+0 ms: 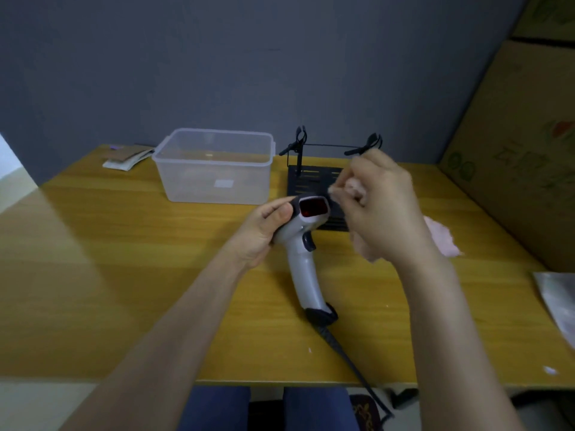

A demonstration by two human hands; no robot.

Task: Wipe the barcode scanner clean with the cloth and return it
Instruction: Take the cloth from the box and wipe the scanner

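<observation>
A white barcode scanner with a dark head, red window and black cable is held above the wooden table, window facing me. My left hand grips its head from the left side. My right hand is closed on a pale pink cloth, bunched at the fingertips just right of the scanner's window; the rest of the cloth hangs out behind the hand. The hand is blurred. The black stand sits behind the scanner.
A clear plastic tub stands at the back left of the stand. Paper packets lie at the far left corner. Cardboard boxes line the right side. A silvery sheet lies at the right edge.
</observation>
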